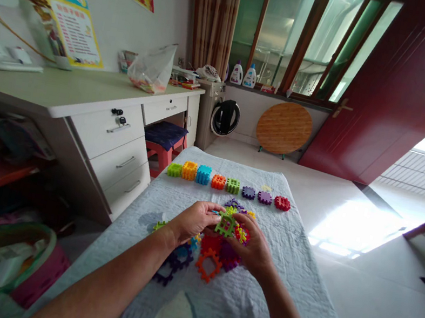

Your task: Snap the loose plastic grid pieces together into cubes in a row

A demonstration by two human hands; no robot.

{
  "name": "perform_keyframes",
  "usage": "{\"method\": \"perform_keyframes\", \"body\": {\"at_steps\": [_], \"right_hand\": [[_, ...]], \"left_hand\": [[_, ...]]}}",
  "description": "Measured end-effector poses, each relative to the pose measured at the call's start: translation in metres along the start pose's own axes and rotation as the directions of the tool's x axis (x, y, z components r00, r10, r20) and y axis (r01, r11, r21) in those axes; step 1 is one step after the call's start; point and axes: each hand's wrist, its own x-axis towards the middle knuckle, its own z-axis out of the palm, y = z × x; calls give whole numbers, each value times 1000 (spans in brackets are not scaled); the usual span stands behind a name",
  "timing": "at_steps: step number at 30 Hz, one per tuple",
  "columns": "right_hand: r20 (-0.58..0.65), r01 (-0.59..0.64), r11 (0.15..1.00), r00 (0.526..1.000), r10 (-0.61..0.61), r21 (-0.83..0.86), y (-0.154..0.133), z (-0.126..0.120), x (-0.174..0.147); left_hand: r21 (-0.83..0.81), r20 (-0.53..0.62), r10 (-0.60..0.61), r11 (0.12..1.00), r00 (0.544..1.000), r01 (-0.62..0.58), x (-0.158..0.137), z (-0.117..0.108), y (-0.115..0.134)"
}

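Between my two hands is a light green interlocking block piece [226, 225] with window-like openings, lifted over a pile of loose pieces. My left hand [195, 221] pinches its left side. On its right side, the fingers of my right hand [253, 243] are closed around it. Beneath them lie an orange piece [208, 265] with a large opening, a red piece [211, 244], dark blue pieces [182, 257] and purple ones, partly hidden by my hands. Farther back stands a row of assembled blocks, among them a yellow-orange cube [189, 170], a blue cube [203, 174] and a red block [282, 203].
A pale blue cloth [281, 281] covers the low table. To the left are a desk [64, 86] with drawers and a red stool [164, 142]. A washing machine [209, 112] and a round wooden tabletop [284, 128] stand at the back; a bin [43, 255] is at lower left.
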Motion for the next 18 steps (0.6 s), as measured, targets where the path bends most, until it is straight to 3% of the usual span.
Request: {"method": "perform_keyframes", "body": {"at_steps": [6, 11, 18], "right_hand": [[94, 110, 967, 991, -91, -229, -26, -5, 18], [197, 138, 888, 979, -55, -439, -44, 3, 38], [266, 179, 845, 963, -45, -504, -46, 19, 51]], "left_hand": [[6, -72, 45, 999, 996, -45, 6, -8, -4], [0, -123, 116, 993, 986, -117, 10, -11, -7], [43, -126, 163, 986, 979, -159, 11, -20, -9]]}}
